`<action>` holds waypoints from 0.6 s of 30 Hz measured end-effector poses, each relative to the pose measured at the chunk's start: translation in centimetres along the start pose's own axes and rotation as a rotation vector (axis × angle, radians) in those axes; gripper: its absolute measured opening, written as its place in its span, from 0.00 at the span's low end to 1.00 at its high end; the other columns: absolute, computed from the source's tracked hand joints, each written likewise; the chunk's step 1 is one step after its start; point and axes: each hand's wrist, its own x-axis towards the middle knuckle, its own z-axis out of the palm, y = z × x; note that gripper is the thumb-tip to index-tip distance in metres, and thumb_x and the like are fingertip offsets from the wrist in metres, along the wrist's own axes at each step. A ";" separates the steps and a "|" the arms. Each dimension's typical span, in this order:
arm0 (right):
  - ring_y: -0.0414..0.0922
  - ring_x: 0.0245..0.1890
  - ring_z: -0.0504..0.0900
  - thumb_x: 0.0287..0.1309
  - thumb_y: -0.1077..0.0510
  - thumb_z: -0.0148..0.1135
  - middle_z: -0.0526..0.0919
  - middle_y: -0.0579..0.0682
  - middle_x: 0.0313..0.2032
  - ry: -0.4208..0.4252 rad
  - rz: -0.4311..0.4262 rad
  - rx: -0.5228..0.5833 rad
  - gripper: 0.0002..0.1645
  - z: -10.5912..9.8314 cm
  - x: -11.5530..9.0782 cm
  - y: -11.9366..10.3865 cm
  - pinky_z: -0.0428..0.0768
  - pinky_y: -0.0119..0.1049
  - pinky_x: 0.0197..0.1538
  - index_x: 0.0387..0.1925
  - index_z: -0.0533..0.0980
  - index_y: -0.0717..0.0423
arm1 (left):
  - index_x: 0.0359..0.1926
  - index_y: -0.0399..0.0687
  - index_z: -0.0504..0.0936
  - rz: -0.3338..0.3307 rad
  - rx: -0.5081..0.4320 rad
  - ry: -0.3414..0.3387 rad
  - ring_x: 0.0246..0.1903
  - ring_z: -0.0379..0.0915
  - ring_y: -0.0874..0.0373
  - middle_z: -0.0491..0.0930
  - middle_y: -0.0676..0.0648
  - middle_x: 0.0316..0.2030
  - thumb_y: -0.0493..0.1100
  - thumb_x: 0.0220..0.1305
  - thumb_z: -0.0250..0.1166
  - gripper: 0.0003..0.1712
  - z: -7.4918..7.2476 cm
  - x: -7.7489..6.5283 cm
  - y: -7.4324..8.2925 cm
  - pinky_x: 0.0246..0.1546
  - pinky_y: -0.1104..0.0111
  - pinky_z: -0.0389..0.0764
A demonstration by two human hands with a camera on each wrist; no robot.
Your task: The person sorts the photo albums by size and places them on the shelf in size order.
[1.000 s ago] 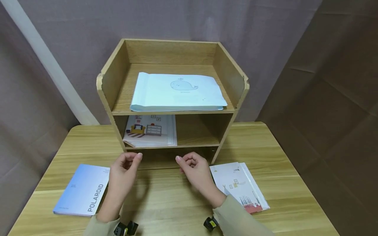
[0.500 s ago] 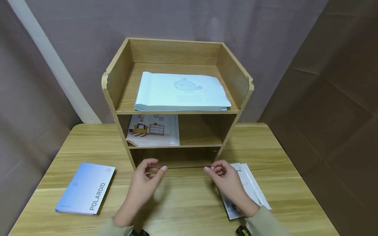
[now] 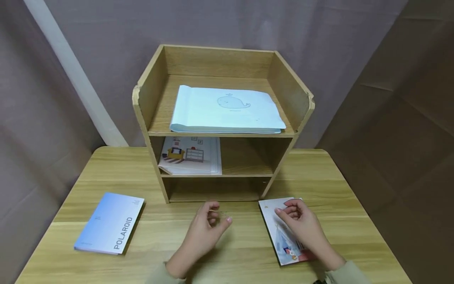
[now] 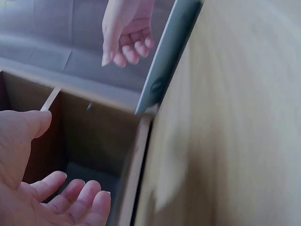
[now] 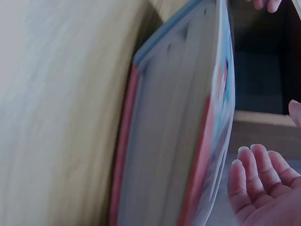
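Note:
In the head view my left hand (image 3: 198, 236) hovers over the table before the shelf's bottom compartment, fingers loosely bent and holding nothing. My right hand (image 3: 306, 227) is above a white illustrated book (image 3: 280, 236) on the right side of the table and hides part of its cover. Nothing is between its thumb and fingers. The right wrist view gives the book's thick page block (image 5: 174, 103) and red-and-blue cover edges, with the right fingers (image 5: 256, 174) beside it. In the left wrist view the left fingers (image 4: 80, 197) are relaxed in front of the shelf's wooden compartments.
A wooden desk shelf (image 3: 227, 135) stands at the back of the table. A pale whale-cover book (image 3: 227, 110) lies on top, and an illustrated book (image 3: 191, 157) lies in the middle compartment's left half. A blue POLAROID book (image 3: 110, 223) is on the table's left. Grey curtains hang behind.
Both hands have moved right and towards the table's front edge; the right hand now overlaps the right-hand book. The head view has shifted slightly. The books and shelf stay in place.

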 end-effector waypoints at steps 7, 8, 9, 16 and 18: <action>0.43 0.34 0.78 0.53 0.42 0.71 0.79 0.53 0.36 0.010 0.050 -0.084 0.33 -1.2 -0.4 1.3 0.79 0.27 0.36 0.47 0.72 0.63 | 0.69 0.36 0.57 -0.005 -0.103 -0.113 0.56 0.68 0.45 0.67 0.39 0.60 0.57 0.57 0.70 0.50 3.8 -0.3 -0.2 0.53 0.56 0.76; 0.43 0.35 0.78 0.53 0.41 0.70 0.79 0.52 0.37 0.020 0.066 -0.117 0.34 -1.3 -0.4 1.4 0.78 0.27 0.37 0.48 0.72 0.62 | 0.70 0.35 0.55 -0.015 -0.121 -0.122 0.57 0.67 0.44 0.66 0.39 0.62 0.57 0.57 0.70 0.52 4.3 -0.3 -0.2 0.54 0.56 0.76; 0.43 0.36 0.78 0.53 0.40 0.70 0.80 0.52 0.37 0.035 0.079 -0.147 0.35 -1.5 -0.3 1.5 0.78 0.27 0.37 0.49 0.71 0.63 | 0.71 0.35 0.54 -0.027 -0.136 -0.128 0.58 0.66 0.44 0.64 0.39 0.63 0.57 0.57 0.70 0.53 4.8 -0.4 -0.2 0.54 0.56 0.76; 0.54 0.46 0.78 0.53 0.35 0.68 0.79 0.61 0.45 0.073 0.134 -0.241 0.46 -2.4 -0.1 1.9 0.76 0.47 0.50 0.57 0.68 0.67 | 0.72 0.34 0.51 -0.092 -0.267 -0.173 0.61 0.64 0.40 0.61 0.34 0.65 0.53 0.58 0.71 0.53 7.2 -0.1 -0.1 0.56 0.54 0.75; 0.55 0.48 0.77 0.53 0.36 0.68 0.78 0.64 0.46 0.066 0.132 -0.243 0.47 -2.6 -0.1 2.0 0.75 0.49 0.51 0.58 0.67 0.68 | 0.71 0.33 0.51 -0.120 -0.327 -0.202 0.62 0.63 0.38 0.60 0.33 0.66 0.50 0.58 0.71 0.52 7.6 -0.1 0.0 0.57 0.53 0.74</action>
